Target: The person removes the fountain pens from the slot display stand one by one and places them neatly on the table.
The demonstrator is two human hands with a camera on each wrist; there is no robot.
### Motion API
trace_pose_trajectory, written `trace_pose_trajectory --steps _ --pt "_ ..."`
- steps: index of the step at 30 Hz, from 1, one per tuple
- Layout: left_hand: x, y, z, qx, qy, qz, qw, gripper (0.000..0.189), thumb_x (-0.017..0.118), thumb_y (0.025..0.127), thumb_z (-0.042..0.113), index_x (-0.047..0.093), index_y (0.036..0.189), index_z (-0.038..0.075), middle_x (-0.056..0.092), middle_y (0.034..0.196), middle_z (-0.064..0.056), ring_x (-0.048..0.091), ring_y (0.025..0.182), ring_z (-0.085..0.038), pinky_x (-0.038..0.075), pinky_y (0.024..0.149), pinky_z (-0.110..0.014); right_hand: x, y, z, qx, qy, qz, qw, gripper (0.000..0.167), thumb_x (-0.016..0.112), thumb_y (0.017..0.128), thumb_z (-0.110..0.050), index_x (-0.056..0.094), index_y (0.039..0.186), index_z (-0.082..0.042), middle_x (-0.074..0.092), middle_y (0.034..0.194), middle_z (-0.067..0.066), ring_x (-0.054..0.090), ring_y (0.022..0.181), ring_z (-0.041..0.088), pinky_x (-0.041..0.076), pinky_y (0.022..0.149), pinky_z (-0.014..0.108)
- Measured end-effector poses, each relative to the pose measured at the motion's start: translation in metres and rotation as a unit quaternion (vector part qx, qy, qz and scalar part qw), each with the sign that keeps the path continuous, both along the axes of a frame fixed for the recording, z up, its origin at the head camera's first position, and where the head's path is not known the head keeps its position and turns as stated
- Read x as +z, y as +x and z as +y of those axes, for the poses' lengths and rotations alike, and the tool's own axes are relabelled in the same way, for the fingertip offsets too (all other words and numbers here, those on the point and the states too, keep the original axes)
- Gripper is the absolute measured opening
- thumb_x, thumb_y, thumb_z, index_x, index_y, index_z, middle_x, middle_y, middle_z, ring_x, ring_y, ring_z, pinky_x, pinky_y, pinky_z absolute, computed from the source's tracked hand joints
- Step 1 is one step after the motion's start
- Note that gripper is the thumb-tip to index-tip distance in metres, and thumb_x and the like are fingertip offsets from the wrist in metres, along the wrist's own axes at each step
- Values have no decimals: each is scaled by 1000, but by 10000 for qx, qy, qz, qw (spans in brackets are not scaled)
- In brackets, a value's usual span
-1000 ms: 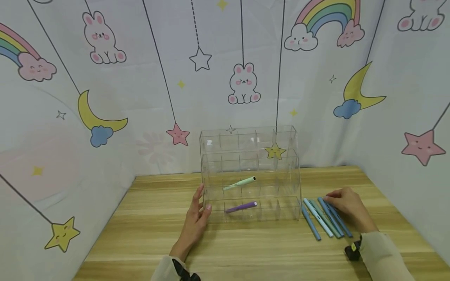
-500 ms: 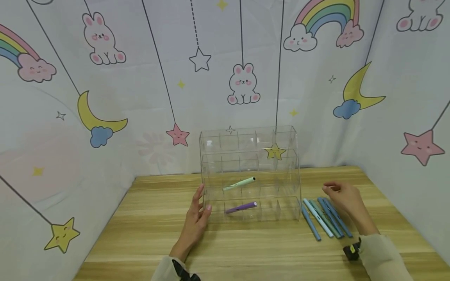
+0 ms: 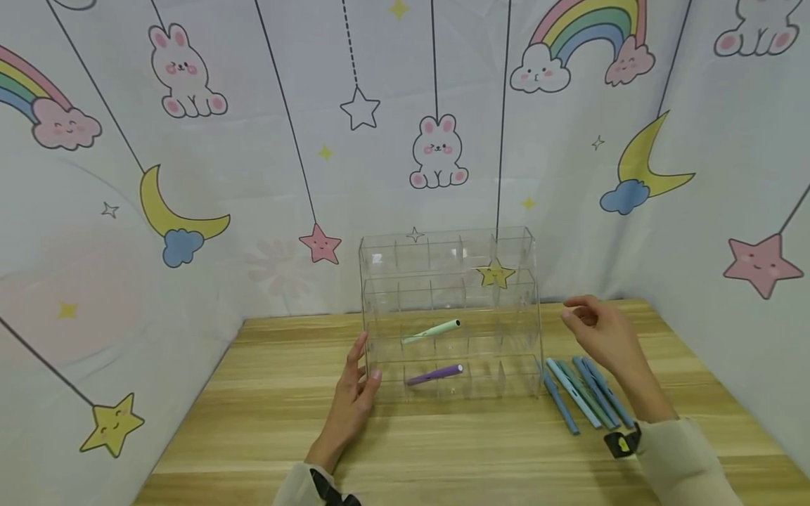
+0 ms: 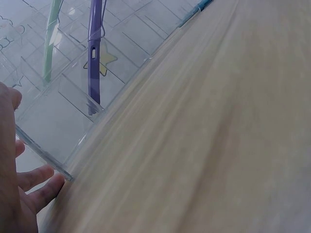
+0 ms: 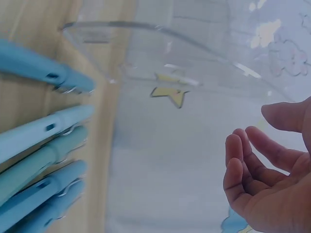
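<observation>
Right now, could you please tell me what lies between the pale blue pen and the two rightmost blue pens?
A teal-green pen lies between them; the head and right wrist views both show it.

The right hand (image 3: 607, 339) has risen off the pens (image 3: 586, 394).

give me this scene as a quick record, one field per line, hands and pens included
left hand: the left hand rests against the left end of the rack
right hand: the right hand is in the air, fingers loosely bent, holding nothing
rack: clear rack with dividers, on the table
pens in rack: pale green pen and purple pen, both slanted
pens on table: five pens, blue to green, right of the rack
surface: wood-grain table
backdrop: white cloth printed with rabbits, stars and moons
</observation>
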State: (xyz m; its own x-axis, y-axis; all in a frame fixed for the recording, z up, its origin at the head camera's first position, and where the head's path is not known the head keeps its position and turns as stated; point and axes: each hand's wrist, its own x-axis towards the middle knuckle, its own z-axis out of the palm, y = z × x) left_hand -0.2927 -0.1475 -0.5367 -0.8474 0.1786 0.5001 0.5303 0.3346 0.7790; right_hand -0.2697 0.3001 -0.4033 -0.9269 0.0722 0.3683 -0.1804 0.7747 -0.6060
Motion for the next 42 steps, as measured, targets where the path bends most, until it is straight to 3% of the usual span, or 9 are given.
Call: trace_pose_trajectory --steps 6,11,27,42 --pt "0 0 0 20 -9 -40 10000 73 54 112 16 16 173 28 24 178 -20 57 138 -59 58 102 -66 20 8 -19 92 -24 354 9993 36 65 109 -31 71 134 -6 78 117 22 74 97 33 54 77 33" --pt "1 0 0 18 -8 -63 10000 73 55 112 16 16 173 28 24 178 -20 57 139 -59 57 103 -68 30 10 -32 262 -15 553 9981 34 68 107 -29 72 131 -5 79 112 20 74 90 27 53 72 27" --pt "1 1 1 -7 36 -1 10000 73 55 112 14 17 173 26 25 177 -21 57 138 -59 58 103 -65 46 12 -70 706 -25 701 9950 29 69 106 -28 74 127 -9 79 104 11 70 91 22 55 77 24" --pt "0 0 0 3 -12 20 10000 73 55 112 14 17 173 27 25 177 -21 58 136 -61 62 96 -58 42 -1 -103 1305 -100 491 9902 30 68 107 -30 73 128 -10 79 105 10 70 88 19 57 78 32"
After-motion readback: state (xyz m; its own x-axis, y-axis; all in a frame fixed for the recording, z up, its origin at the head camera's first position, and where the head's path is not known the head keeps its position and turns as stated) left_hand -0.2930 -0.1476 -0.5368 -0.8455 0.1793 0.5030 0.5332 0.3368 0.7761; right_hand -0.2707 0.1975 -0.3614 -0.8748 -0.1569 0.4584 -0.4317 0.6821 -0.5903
